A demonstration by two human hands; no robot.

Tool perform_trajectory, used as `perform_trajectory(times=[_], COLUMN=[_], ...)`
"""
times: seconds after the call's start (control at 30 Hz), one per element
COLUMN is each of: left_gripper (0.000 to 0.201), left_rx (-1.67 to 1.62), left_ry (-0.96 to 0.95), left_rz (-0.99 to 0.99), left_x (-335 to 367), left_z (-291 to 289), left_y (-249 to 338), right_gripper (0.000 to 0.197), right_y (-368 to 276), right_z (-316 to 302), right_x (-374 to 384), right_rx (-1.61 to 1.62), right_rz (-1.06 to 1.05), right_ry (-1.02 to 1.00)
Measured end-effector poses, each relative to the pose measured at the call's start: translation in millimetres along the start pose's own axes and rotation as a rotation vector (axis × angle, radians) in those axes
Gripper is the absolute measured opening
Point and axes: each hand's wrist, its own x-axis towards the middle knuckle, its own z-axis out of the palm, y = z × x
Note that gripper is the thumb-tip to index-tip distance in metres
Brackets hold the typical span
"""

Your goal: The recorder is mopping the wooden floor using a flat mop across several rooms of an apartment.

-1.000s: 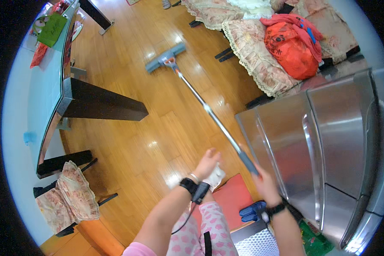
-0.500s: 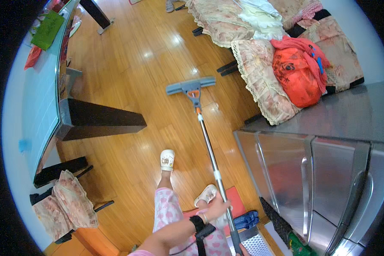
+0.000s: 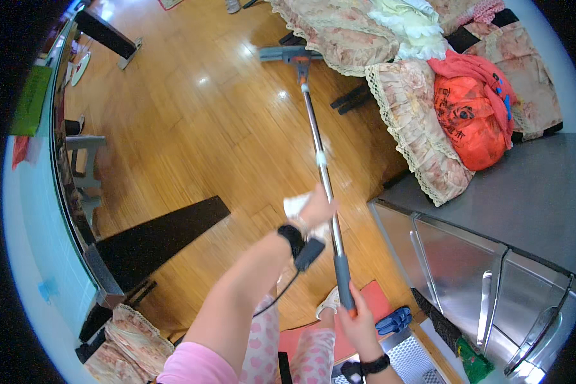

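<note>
A mop with a grey, wide flat head [image 3: 284,55] and a silver pole [image 3: 322,168] reaches across the wooden floor, away from me. My left hand [image 3: 317,208] is closed around the middle of the pole, arm stretched forward. Lower down, my right hand [image 3: 358,320] grips the dark grey handle [image 3: 343,280] near its end. The mop head lies on the floor beside a floral seat cover [image 3: 339,32], whose edge overlaps its right end. Just behind my left hand shows a white clog [image 3: 294,205], partly hidden.
Glass-topped table at left, with a thick dark leg [image 3: 163,240] jutting over the floor. Floral-covered chairs stand at right, one bearing a red bag [image 3: 470,121]. A steel refrigerator [image 3: 454,249] is at lower right. Blue slippers [image 3: 393,320] and a red mat [image 3: 377,297] lie near my feet.
The mop head has slid forward, up to the floral seat cover. Both hands have moved forward with the pole, and my right hand has come fully into view. My view has shifted slightly.
</note>
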Motion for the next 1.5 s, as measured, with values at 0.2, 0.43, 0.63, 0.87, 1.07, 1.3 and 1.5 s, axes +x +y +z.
perform_trajectory(times=[0.2, 0.43, 0.63, 0.87, 1.07, 1.3, 1.5], left_gripper=[0.046, 0.053, 0.037, 0.036, 0.043, 0.046, 0.042], left_rx=[-0.299, -0.083, 0.003, 0.206, 0.193, 0.371, 0.422], left_ry=[-0.08, -0.326, -0.049, -0.073, -0.43, -0.468, -0.405], left_rz=[-0.18, -0.44, -0.18, -0.226, -0.352, -0.097, 0.049], left_x=[-181.0, -219.4, -104.8, -219.8, -360.5, -301.1, -184.8], left_z=[57.3, 45.2, 13.2, 87.3, 163.0, 186.3, 185.0], left_y=[-37.9, -3.3, 5.1, -61.6, -62.1, -31.5, 13.2], right_gripper=[0.05, 0.053, 0.055, 0.045, 0.04, 0.042, 0.043], right_y=[45.5, 41.5, 14.1, 119.8, 209.8, 220.6, 160.4], right_z=[-8.0, -20.7, -12.6, 0.8, 3.2, 28.6, 12.2], right_x=[-171.0, -215.2, -108.4, -221.7, -379.0, -345.7, -242.1], right_rx=[-0.068, -0.119, -0.3, -0.049, -0.042, 0.26, 0.273], right_rz=[0.298, 0.361, 0.03, 0.085, 0.192, 0.365, 0.12], right_ry=[-0.072, -0.061, 0.026, 0.038, 0.185, 0.307, 0.421])
